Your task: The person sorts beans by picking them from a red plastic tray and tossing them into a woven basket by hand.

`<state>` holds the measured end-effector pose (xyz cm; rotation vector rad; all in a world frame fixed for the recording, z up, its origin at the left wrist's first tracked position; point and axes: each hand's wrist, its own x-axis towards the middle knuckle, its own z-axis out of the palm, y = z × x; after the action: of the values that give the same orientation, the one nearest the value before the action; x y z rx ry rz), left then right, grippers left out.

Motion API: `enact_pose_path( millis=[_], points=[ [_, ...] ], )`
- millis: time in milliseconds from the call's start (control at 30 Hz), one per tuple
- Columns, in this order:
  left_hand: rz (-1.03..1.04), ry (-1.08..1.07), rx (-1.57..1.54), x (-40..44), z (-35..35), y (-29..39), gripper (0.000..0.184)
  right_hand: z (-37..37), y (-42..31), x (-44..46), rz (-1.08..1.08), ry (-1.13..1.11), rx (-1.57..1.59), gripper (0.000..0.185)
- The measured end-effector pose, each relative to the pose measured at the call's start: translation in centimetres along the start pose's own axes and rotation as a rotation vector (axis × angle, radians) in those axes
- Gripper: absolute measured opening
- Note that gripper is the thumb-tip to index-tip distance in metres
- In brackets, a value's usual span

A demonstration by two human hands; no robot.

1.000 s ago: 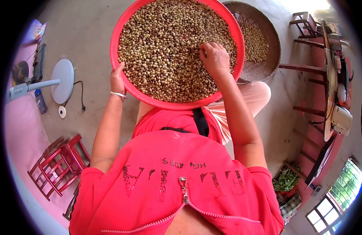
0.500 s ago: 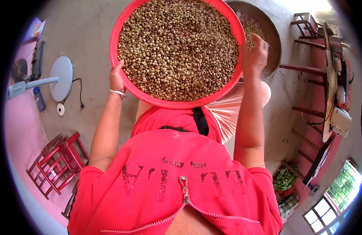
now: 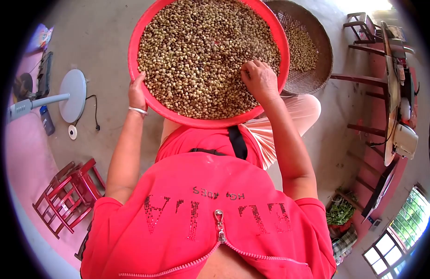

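Note:
A round red basin (image 3: 185,122) rests over my lap, heaped with small brown and greenish bean-like seeds (image 3: 201,60). At its left rim my left hand (image 3: 138,93), with a pale bracelet at the wrist, is closed on the edge, thumb on top. My right hand (image 3: 261,80) is over the seeds on the right side of the basin. Its fingers are curled down and pinched together at the seeds; what is between them is hidden. Beyond the basin's right rim, a round woven basket (image 3: 312,83) on the floor holds paler seeds (image 3: 301,49).
A fan (image 3: 73,95) with a grey round base and a cord is on the left. Red wooden stools (image 3: 68,195) stand by the pink wall. To the right are a table (image 3: 389,93) bearing several items, a stool (image 3: 361,27), and green leaves (image 3: 339,210) near the wall.
My right hand has moved left from above the woven basket to the seeds in the red basin. My left hand keeps its hold on the rim.

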<state>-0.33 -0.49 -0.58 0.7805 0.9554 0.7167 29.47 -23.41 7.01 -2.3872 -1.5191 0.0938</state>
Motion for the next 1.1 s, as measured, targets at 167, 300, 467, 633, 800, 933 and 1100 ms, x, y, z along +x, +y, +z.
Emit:
enact_pose_path(
  millis=[167,300,467,633,800,933,1100],
  points=[
    [-0.010,0.026,-0.022,-0.2,0.4,0.0,0.039,-3.5,2.8,0.8,0.154,0.373,0.050,0.008],
    [-0.045,0.018,-0.043,-0.2,0.6,0.2,0.039,-5.5,5.1,0.1,0.386,0.513,-0.003,0.012],
    [-0.010,0.008,-0.011,0.1,0.0,0.0,0.039,-2.5,2.4,-1.8,0.167,0.034,0.046,0.014],
    [-0.011,0.022,-0.003,0.1,0.0,0.1,0.038,-1.0,1.8,-1.9,0.223,0.038,0.096,0.014],
    [-0.020,0.015,-0.007,0.1,-0.1,-0.1,0.038,-3.0,4.0,-0.9,0.318,0.295,0.008,0.012],
    [-0.017,0.057,0.011,0.4,-0.6,-0.4,0.038,-5.1,4.5,-0.5,0.320,0.457,-0.027,0.011],
    [-0.037,-0.008,-0.028,-0.6,1.0,0.6,0.039,-3.5,1.1,-1.6,0.071,-0.034,0.053,0.016]
  ],
)
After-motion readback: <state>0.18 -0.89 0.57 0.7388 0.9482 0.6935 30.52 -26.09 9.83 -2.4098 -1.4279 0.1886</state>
